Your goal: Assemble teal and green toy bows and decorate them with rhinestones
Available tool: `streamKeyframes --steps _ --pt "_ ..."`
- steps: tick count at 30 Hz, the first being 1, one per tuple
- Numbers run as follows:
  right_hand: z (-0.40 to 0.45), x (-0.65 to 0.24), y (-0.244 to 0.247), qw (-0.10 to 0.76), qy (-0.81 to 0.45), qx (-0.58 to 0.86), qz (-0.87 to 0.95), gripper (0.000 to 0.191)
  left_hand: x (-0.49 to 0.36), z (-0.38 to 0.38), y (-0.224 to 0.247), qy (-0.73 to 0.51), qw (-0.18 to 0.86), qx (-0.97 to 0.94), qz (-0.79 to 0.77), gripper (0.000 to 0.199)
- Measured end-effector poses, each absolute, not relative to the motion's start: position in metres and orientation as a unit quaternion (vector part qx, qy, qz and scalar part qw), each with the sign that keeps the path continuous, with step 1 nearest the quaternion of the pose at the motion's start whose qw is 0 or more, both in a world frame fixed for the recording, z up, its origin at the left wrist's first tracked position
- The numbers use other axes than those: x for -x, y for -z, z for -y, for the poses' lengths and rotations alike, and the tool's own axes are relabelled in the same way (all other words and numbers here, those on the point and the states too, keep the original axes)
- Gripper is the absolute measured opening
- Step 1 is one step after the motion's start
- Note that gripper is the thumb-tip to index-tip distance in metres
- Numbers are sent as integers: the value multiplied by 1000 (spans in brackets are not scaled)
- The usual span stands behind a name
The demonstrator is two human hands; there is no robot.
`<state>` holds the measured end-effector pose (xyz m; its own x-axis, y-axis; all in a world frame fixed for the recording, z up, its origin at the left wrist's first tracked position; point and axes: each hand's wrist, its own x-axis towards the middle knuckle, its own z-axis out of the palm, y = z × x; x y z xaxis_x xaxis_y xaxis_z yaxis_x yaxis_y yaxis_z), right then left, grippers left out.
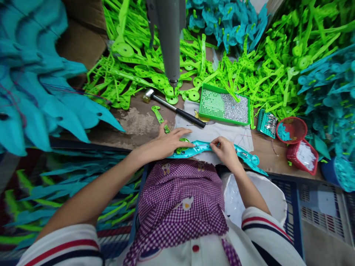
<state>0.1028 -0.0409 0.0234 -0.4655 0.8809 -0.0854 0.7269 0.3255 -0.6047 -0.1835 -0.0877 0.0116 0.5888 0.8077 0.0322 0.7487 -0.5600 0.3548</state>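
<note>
A long turquoise plastic part (202, 146) lies near the table's front edge, its hollow side facing up, with a lime-green piece (183, 146) in its left section. My left hand (169, 142) rests over that left end, fingers spread and thumb along the part. At the middle of the same part, my right hand (225, 149) is pinched, thumb against fingertips; what sits between them is too small to make out. A loose lime-green lever piece (157, 113) lies just beyond my left hand. The hammer (177, 109) with a black grip lies behind the part, on the table and a white cloth (222, 135).
A grey powered screwdriver (169, 44) hangs above the table. A green tray (202, 114) of small metal pieces stands behind the cloth. Red bowls (301, 127) of small parts stand right. Lime-green parts (133, 74) and turquoise shells (30, 81) are heaped around.
</note>
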Motion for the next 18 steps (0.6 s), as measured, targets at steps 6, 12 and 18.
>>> streamKeyframes --steps 6,12,18 --pt "42 -103 -18 127 -276 525 795 7 182 87 -16 -110 180 -872 -443 71" --pt "39 -98 -14 86 -272 516 808 3 183 88 -9 -91 149 -877 -447 81" --pt "56 -98 -23 78 -170 491 851 12 186 89 2 -123 145 -877 -441 81"
